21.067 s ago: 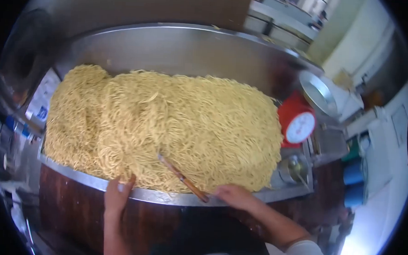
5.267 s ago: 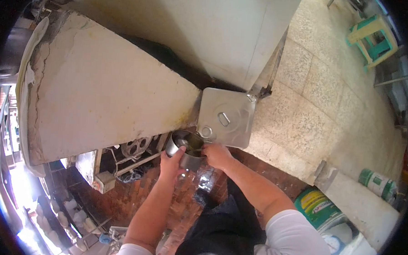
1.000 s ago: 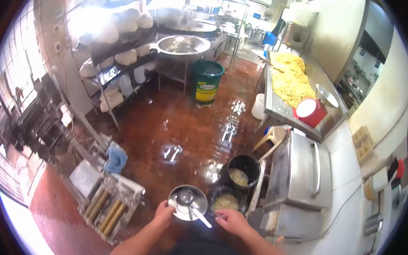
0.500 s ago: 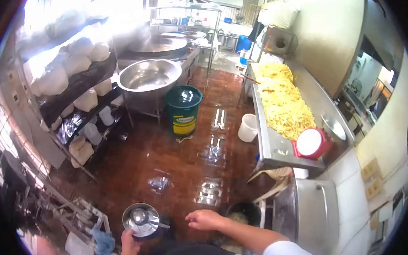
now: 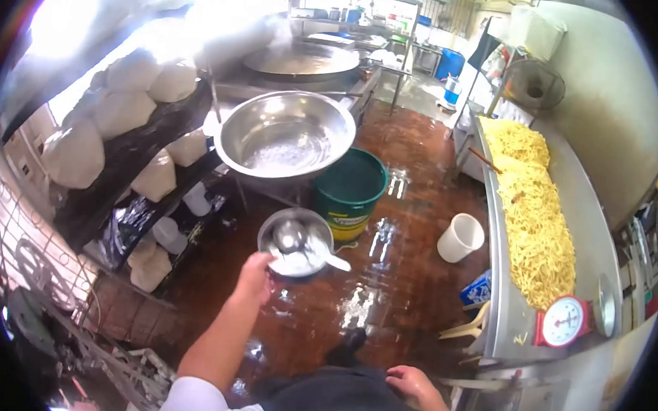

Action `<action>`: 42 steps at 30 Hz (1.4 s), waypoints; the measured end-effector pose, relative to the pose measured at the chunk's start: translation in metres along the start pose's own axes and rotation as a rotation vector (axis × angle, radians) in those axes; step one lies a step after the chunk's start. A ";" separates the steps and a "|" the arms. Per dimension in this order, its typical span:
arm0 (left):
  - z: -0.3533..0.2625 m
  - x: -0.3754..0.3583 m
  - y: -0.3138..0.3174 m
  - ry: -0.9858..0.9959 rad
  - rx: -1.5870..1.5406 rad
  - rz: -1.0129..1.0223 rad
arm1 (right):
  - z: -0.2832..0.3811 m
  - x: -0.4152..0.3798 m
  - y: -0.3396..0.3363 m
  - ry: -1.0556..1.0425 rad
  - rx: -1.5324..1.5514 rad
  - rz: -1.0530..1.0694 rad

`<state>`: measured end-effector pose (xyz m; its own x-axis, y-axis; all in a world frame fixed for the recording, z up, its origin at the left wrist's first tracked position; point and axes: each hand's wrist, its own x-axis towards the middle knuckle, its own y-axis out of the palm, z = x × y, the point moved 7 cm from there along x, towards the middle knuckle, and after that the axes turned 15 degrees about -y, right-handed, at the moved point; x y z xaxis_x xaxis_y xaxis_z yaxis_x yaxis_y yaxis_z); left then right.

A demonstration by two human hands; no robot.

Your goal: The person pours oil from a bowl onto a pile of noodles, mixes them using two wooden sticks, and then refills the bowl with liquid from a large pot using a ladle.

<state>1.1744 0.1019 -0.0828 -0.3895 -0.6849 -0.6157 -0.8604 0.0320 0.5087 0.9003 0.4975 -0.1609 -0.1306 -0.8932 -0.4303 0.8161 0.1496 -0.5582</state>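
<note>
Metal bowl in the left hand, basin and green bucket ahead

The left hand [image 5: 254, 277] grasps the near-left rim of a metal bowl [image 5: 269, 236], held above the wet red-brown floor [image 5: 406, 282]. A ladle [image 5: 291, 235] lies in it, its pale handle crossing the rim to the right. The right hand [image 5: 411, 383] is released, its fingers loosely bent, near the dark apron [image 5: 324, 396].

Beyond the bowl, a wide metal basin [image 5: 284, 134] and a green bucket [image 5: 381, 191] stand in the way ahead; the bowl hides part of the bucket. Shelves with pale bundles [image 5: 124, 113] line the left side. On the right, a metal table [image 5: 586, 195] bears noodles [image 5: 536, 214] and a red scale [image 5: 562, 321], with a white pail [image 5: 460, 239] on the floor beside it.
</note>
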 end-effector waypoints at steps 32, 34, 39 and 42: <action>-0.270 0.651 -0.022 -0.033 -0.272 -0.546 | 0.040 0.363 -0.358 0.388 0.078 -0.295; -0.291 0.655 -0.019 0.038 -0.232 -0.544 | 0.046 0.377 -0.374 0.356 0.031 -0.283; -0.376 0.613 0.017 0.548 0.231 -1.054 | 0.029 0.394 -0.383 0.346 0.023 -0.314; -0.413 0.584 0.125 0.787 0.224 -0.701 | 0.014 0.397 -0.376 0.359 0.065 -0.250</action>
<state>0.9750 -0.5942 -0.1300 0.4657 -0.8759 -0.1265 -0.8814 -0.4718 0.0221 0.5498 0.0805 -0.1116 -0.5062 -0.6929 -0.5135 0.7669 -0.0893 -0.6355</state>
